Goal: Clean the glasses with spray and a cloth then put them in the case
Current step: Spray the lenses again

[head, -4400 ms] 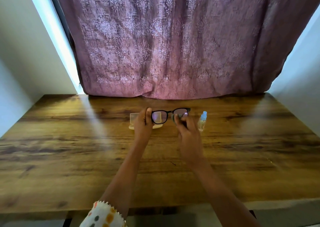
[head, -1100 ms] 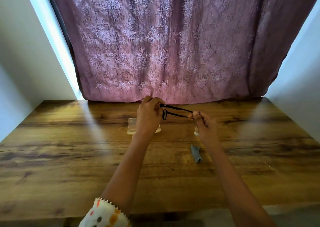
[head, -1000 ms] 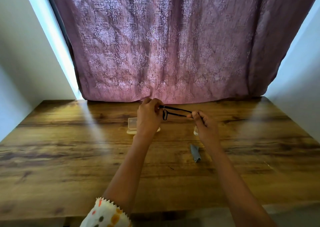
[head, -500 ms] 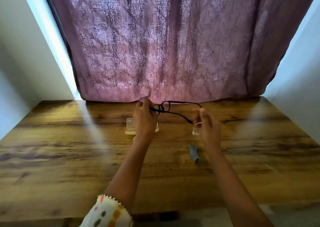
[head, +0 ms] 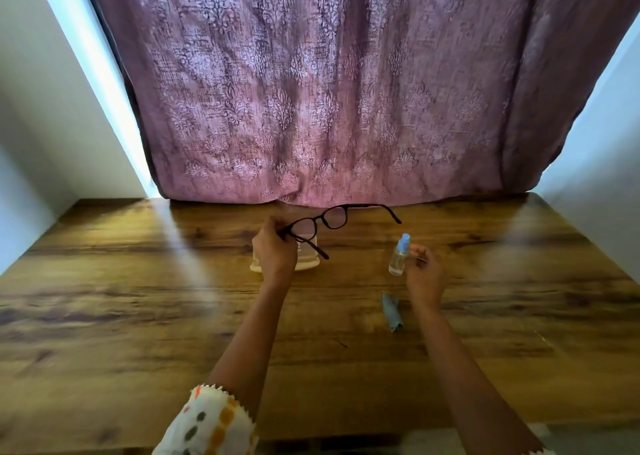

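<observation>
The left hand (head: 275,253) is clamped on the glasses (head: 319,219) at one hinge, holding them opened and raised off the wooden surface (head: 138,316), just above the pale case (head: 309,264) that sits partly hidden behind that hand. The right hand (head: 425,274) is off to the side, its fingers curled against the small spray bottle (head: 398,258) with the blue cap in what looks like a pinch; whether the bottle has left the surface cannot be told. The grey cloth (head: 391,312) lies crumpled beside the right wrist, untouched. The step in hand appears to be spraying the lenses. To do it well, the bottle should be brought up with the nozzle facing the lenses, and the finger should settle on the cap before pressing. The left hand's grip belongs on the frame, not the glass, and should turn each lens squarely toward the mist. One light press per lens ought to do, aimed away from the open case so that it stays dry.
</observation>
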